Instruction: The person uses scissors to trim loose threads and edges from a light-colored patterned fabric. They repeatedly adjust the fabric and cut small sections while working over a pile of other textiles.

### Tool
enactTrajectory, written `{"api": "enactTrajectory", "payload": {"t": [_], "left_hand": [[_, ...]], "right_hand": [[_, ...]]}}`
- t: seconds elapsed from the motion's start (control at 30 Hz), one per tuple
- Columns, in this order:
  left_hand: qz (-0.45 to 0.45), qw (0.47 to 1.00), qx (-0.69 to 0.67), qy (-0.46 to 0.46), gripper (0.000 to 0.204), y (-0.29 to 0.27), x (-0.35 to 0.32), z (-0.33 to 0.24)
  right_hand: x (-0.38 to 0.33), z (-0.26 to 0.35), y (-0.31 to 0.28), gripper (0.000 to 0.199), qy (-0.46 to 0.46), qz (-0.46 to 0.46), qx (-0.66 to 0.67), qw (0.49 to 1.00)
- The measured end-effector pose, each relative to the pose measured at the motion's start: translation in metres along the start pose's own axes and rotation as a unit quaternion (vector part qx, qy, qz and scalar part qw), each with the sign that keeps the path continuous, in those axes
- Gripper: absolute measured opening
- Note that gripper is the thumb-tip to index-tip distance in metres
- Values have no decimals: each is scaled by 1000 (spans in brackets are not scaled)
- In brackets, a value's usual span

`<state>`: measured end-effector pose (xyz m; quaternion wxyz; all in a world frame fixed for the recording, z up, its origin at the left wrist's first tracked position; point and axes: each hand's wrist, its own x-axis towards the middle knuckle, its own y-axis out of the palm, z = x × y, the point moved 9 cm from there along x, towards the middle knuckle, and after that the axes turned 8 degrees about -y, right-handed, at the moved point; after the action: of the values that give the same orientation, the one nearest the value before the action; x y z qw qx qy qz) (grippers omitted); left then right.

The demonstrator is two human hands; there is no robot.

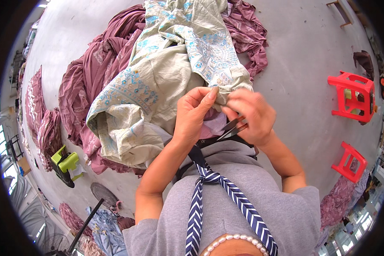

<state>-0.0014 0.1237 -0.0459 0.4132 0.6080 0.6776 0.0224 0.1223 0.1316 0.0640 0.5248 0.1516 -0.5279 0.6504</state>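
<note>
Closest to my eyes hung a string of pearls [226, 243] over my grey top [243, 200], with a blue-and-white chevron strap [217, 187] running down my chest. Both my forearms rose from below and bent inward, meeting over my lap. My left hand [192, 115] was curled, thumb and forefinger pinching the hem of the pale green embroidered garment [166, 72] at its lower right corner. My right hand [251, 113] sat just beside it, knuckles up, fingers clenched around small dark thread snips [232, 128] whose blades pointed back toward my left wrist, close under the pinched fabric. I could not tell whether the blades touched the cloth.

That garment spread up and away from my hands, its blue-patterned border falling across my left knee, and it lay on top of a mauve heap of cloth [98, 72] that trailed over the grey concrete floor [303, 55] to my left. To my right the floor lay bare out to two red plastic stools [352, 98], well apart from my elbow. On my left, past the mauve pile, stood a lime-green and black object [66, 164], and a round dark fan base [103, 194] near my left elbow.
</note>
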Motion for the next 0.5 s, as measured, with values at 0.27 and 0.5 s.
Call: {"api": "enactTrajectory", "payload": {"t": [0.27,0.5], "left_hand": [[-13,969,168,182,15,18,4,-27],[45,990,133,6,17,19,19,-15]], "right_hand": [[11,-24,0,35,94,60,-53,992],[-10,-57,4,19,284,98,112,947]]}}
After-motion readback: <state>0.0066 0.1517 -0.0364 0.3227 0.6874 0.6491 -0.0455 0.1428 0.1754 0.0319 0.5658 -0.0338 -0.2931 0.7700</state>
